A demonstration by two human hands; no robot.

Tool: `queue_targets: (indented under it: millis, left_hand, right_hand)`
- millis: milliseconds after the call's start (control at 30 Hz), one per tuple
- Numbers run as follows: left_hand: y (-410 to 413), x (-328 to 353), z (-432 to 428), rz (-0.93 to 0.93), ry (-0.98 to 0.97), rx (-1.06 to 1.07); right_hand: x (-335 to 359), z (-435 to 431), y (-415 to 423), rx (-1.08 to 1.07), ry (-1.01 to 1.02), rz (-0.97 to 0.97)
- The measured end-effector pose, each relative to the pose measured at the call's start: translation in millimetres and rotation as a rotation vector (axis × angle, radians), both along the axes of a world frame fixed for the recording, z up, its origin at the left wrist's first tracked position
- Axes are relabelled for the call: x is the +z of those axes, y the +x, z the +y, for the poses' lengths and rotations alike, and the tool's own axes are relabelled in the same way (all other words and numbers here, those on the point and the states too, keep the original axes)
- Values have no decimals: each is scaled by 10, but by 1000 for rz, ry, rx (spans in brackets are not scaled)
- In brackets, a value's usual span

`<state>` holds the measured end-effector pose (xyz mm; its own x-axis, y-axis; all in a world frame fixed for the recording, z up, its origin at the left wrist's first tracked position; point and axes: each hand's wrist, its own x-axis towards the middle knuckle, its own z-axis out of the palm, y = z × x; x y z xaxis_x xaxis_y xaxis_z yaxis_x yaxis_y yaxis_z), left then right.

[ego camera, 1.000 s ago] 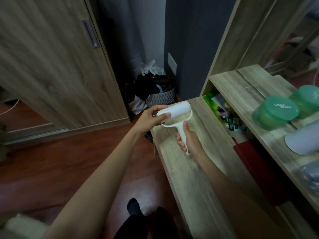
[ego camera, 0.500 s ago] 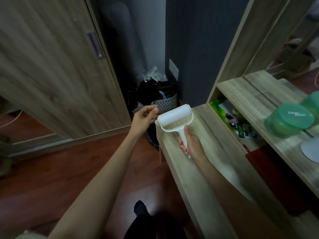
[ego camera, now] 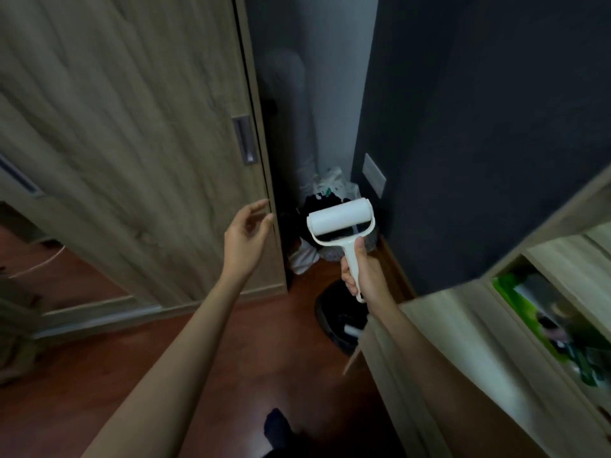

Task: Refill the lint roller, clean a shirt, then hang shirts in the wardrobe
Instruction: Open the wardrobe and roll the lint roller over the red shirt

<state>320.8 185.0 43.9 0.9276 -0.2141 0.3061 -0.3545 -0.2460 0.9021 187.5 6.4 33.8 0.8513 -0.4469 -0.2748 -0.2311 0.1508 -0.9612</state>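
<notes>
Gripping lint roller point(ego camera: 339, 217) handle, centre frame, we curled right hand point(ego camera: 365, 276) round it; left hand point(ego camera: 244, 236) open, empty. Judged light, rigid.

The lint roller point(ego camera: 340, 219) is white, the wardrobe door point(ego camera: 132, 127) pale wood-grained, the floor point(ego camera: 231, 358) reddish-brown, the wall point(ego camera: 479, 127) dark grey.

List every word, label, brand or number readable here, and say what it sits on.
None can be read.
green packaging in the shelf compartment: any print is too blurred to read.
lint roller: no marking visible on it.
wall plate: no marking visible on it.
</notes>
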Motion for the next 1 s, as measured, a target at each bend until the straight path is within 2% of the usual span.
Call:
queue_targets:
  millis: [133,333,533,700,1000]
  left_hand:
    - [907,32,196,-201,164,88]
    - [2040,126,64,-371,398,285]
    - [2755,73,-242,-371,781,350]
    - [3033,-113,-375,-440,788,426]
    - [3166,-247,-221,-587,704,400]
  right_hand:
    - [134,105,698,-17,59,-40]
    - [238,183,1530,-59,137,-84]
    - [222,89,2194,-1,131,-100]
    - [218,-9,2576,52,108,-119]
    - [198,169,2979,160,89,-68]
